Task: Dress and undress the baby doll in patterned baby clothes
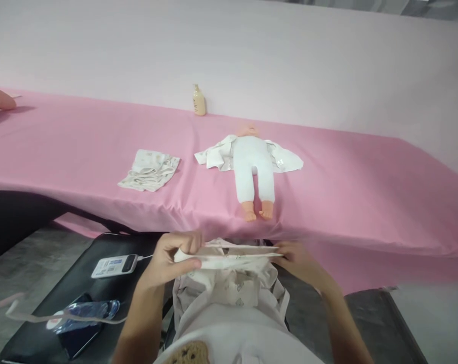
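Observation:
Between my two hands a small white printed baby garment is stretched by its open band, close to my body. My left hand pinches one end of the band, with the thumb below and the fingers above. Its other end is gripped by my right hand. Beyond them a baby doll lies on its back with its feet toward me. A white printed baby top is spread out under it on both sides.
The doll rests on a table with a pink cloth. A folded white cloth lies left of it, and a pump bottle stands against the wall. Lower left, a black stool bears a white device, a plastic bottle and a phone.

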Available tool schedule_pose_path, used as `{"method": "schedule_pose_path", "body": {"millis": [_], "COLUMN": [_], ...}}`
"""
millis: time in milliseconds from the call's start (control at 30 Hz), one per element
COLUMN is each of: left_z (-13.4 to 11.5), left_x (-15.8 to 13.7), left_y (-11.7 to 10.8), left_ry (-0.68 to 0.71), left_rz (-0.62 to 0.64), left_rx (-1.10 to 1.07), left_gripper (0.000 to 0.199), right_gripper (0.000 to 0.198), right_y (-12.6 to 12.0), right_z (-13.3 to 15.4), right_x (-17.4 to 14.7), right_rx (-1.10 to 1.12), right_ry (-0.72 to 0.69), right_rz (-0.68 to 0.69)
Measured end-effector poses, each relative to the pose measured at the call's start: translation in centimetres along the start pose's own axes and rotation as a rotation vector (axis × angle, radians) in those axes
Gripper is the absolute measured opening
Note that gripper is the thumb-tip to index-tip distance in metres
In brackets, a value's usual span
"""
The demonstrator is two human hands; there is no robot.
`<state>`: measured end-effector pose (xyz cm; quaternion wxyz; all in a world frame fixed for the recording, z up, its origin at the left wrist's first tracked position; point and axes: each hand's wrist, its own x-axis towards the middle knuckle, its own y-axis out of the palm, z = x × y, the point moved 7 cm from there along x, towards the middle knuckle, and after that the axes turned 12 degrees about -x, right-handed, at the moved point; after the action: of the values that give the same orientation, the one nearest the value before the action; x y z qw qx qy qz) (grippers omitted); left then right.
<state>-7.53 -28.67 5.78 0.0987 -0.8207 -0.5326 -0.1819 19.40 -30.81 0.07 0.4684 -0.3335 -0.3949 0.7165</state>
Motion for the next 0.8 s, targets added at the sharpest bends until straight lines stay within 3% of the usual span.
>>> {"method": "schedule_pose_path", "body": {"millis": [67,167,233,300,367,467,567,633,667,733,800], "left_z": [-1.8,-4.3,-6.7,-8.7,-8.8,-5.8,-2.6,-1.7,-2.1,-2.9,-3.9], "left_x": [0.5,1.9,2.6,2.9,3.8,5.9,5.7,4.9,4.0,2.6,1.9], "left_y": [-1.1,-2.0,-2.5,-2.7,-2.7,-1.4,1.9,5.8,7.0,9.2,9.7], "left_ry": [0.047,0.047,0.181,0.343,0.383,0.196,0.022,-0.003,0.083,0.171,0.27], "left_rz": [-0.059,-0.198,-0.395,-0.59,-0.631,-0.575,-0.604,-0.419,-0.392,-0.216,-0.101], "left_rx": [0.24,0.544,0.602,0.54,0.332,-0.022,-0.056,-0.024,-0.025,-0.011,0.017], "left_gripper": [0.043,0.019,0.016,0.019,0.032,0.051,0.036,0.035,0.031,0.047,0.058], "right_gripper": [0.029,0.011,0.013,0.021,0.025,0.028,0.019,0.013,0.013,0.018,0.022], "right_y": [-5.1,-11.9,-14.4,-15.6,-15.9,-14.0,-10.9,-8.9,-8.4,-8.3,-9.0], "right_z": [0.3,2.9,5.1,6.0,5.4,4.2,5.9,9.2,10.5,12.1,12.7], "right_x": [-1.1,-3.8,-5.3,-5.8,-4.9,-1.9,1.0,3.0,3.2,2.6,1.3], "right_rx": [0.087,0.011,-0.038,0.039,0.261,0.57,0.587,0.6,0.633,0.622,0.528], "right_ry": [-0.036,-0.148,-0.254,-0.267,-0.201,0.001,0.135,-0.06,-0.147,-0.299,-0.418], "right_rz": [-0.295,-0.851,-1.135,-1.299,-1.306,-1.188,-1.067,-0.834,-0.786,-0.757,-0.764]}}
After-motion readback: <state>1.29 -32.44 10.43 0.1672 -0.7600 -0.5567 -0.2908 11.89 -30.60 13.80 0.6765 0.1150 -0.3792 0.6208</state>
